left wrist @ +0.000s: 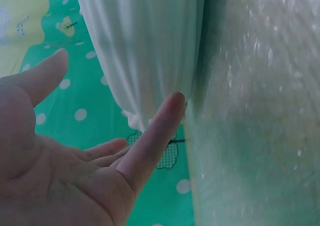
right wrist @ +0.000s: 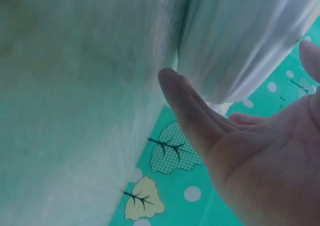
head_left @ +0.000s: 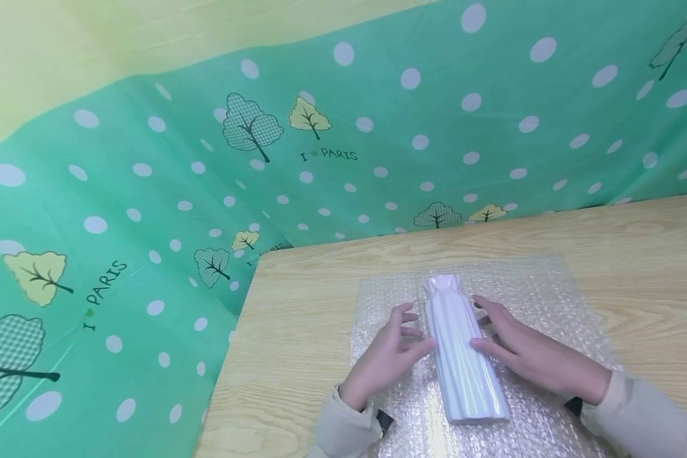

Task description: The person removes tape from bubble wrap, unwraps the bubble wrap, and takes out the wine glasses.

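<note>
My left hand and right hand flank the pale fluted vase, fingers loosely spread, gripping nothing; it lies on the bubble wrap, neck away from me; this looks like the positioning step, and the next move probably calls for gentle inward pressure from both sides; thumb contact I can't tell; wooden table beneath, dotted cloth beyond, no obstacle visible between my palms and it.
</note>
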`<control>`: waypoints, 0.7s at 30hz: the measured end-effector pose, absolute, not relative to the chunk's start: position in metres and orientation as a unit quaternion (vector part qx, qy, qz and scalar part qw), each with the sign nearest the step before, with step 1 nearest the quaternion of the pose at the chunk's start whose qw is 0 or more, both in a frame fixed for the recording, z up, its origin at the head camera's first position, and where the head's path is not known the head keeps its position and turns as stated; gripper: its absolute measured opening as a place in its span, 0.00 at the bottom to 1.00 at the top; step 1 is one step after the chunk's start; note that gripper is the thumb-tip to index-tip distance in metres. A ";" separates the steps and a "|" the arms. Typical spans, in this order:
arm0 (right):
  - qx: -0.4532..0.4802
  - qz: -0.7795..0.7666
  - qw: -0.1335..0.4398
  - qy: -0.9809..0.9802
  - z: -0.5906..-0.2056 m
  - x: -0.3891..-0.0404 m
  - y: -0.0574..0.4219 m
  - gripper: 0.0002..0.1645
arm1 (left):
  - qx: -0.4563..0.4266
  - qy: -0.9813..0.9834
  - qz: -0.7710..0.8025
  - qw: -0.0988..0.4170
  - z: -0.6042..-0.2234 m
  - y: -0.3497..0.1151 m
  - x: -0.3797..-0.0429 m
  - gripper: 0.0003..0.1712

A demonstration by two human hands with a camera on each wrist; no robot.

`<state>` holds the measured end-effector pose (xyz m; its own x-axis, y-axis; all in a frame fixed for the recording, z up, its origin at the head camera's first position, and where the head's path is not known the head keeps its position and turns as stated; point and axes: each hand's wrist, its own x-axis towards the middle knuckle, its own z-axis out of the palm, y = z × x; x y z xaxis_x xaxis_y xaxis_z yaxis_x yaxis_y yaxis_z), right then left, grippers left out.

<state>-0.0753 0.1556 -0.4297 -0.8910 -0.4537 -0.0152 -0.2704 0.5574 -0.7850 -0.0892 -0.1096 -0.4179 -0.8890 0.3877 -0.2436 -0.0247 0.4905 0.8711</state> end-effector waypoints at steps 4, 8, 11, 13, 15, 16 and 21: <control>-0.215 -0.431 0.116 0.869 -0.431 -0.075 0.154 0.43 | 0.120 0.830 0.498 0.220 -0.420 -0.106 -0.087 0.50; -0.224 -0.431 0.112 0.867 -0.432 -0.075 0.153 0.41 | 0.128 0.828 0.499 0.221 -0.423 -0.103 -0.086 0.50; -0.229 -0.438 0.115 0.862 -0.433 -0.075 0.153 0.40 | 0.139 0.823 0.504 0.222 -0.425 -0.101 -0.085 0.48; -0.228 -0.444 0.120 0.858 -0.433 -0.075 0.153 0.40 | 0.149 0.819 0.508 0.223 -0.426 -0.100 -0.086 0.46; -0.227 -0.449 0.126 0.855 -0.433 -0.075 0.154 0.40 | 0.156 0.817 0.509 0.221 -0.427 -0.099 -0.086 0.45; -0.223 -0.451 0.129 0.854 -0.433 -0.075 0.154 0.40 | 0.159 0.817 0.509 0.220 -0.427 -0.099 -0.086 0.44; -0.216 -0.459 0.141 0.850 -0.433 -0.074 0.153 0.41 | 0.158 0.823 0.502 0.213 -0.428 -0.098 -0.086 0.44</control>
